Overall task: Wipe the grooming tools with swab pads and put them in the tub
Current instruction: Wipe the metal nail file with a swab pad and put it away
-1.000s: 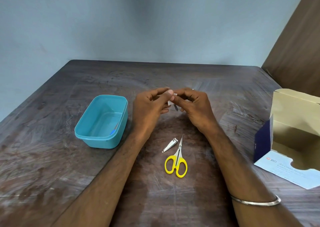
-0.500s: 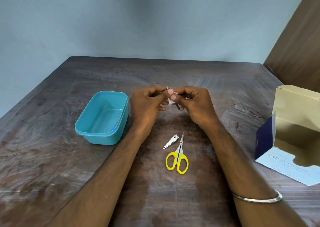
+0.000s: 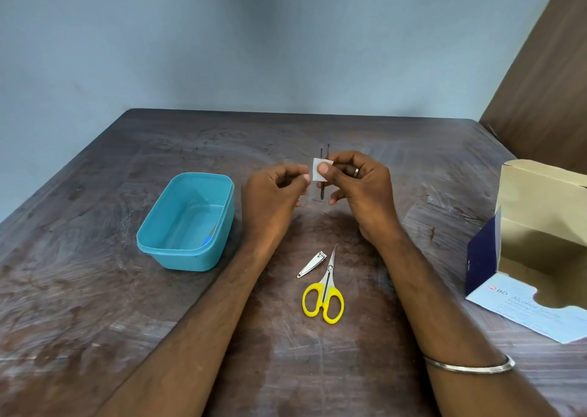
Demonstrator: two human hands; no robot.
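Hands have parted since half a second ago; left hand [image 3: 273,191] now off the pad, fingers curled, grip empty. Right hand [image 3: 359,181] grip pinches white swab pad [image 3: 320,169] around upright tweezers [image 3: 324,152], mid-surface [image 3: 95,289]. Blue tub [image 3: 187,222] left. Nail clipper [image 3: 312,264] and yellow scissors [image 3: 325,292] near.

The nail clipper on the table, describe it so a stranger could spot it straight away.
On the dark wooden table, look near the front, between the person's forearms. Beside the yellow-handled scissors, on their left, lies the nail clipper: small, all silver metal, no coloured handles.
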